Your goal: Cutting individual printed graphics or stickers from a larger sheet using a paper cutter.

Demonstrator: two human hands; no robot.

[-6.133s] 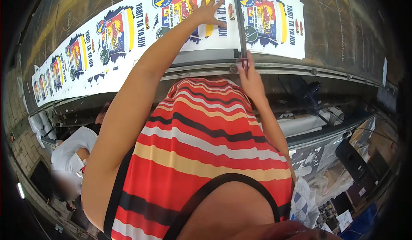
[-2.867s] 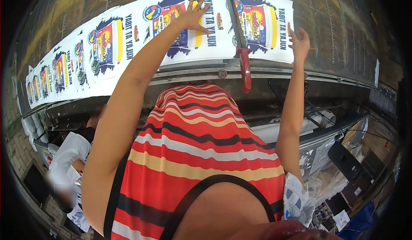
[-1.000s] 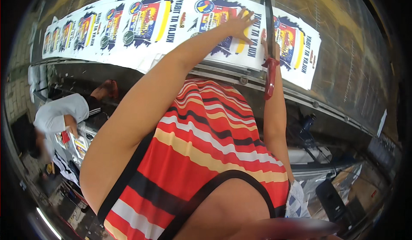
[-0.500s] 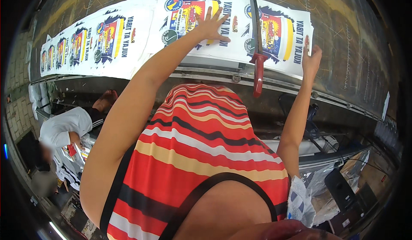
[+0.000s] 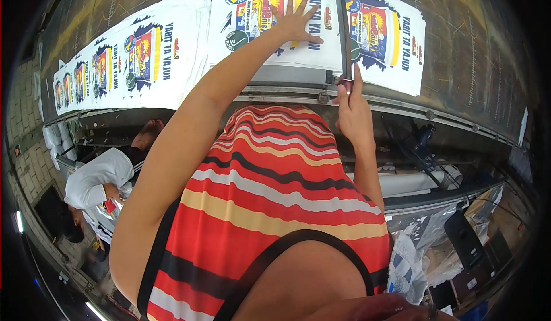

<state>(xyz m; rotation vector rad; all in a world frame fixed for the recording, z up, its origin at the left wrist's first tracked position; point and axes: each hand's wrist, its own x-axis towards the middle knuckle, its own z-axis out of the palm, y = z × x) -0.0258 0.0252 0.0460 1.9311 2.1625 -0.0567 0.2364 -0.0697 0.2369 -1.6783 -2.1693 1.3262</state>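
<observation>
My left hand point(image 5: 299, 24) lies flat with spread fingers on a white printed sheet point(image 5: 221, 57) with a colourful design. To its right, the long dark blade point(image 5: 344, 25) of a lever paper cutter crosses the sheets from far to near. My right hand point(image 5: 354, 114) is wrapped round the cutter's red handle point(image 5: 345, 83) at the blade's near end, its index finger stretched along it. Right of the blade lies another printed piece point(image 5: 410, 79). Whether it is still joined to the sheet on the left, I cannot tell.
Several overlapping printed sheets point(image 5: 186, 83) fan out to the left on the worn table point(image 5: 459, 51). A metal rail point(image 5: 396, 108) runs along its near edge. Below left, a person in a white shirt point(image 5: 103, 174) bends over. A white roll point(image 5: 410, 183) lies below right.
My right hand has left the right-hand sheet's edge and moved left to take hold of the cutter's handle. My left hand stays spread on the sheet. The view has shifted slightly.
</observation>
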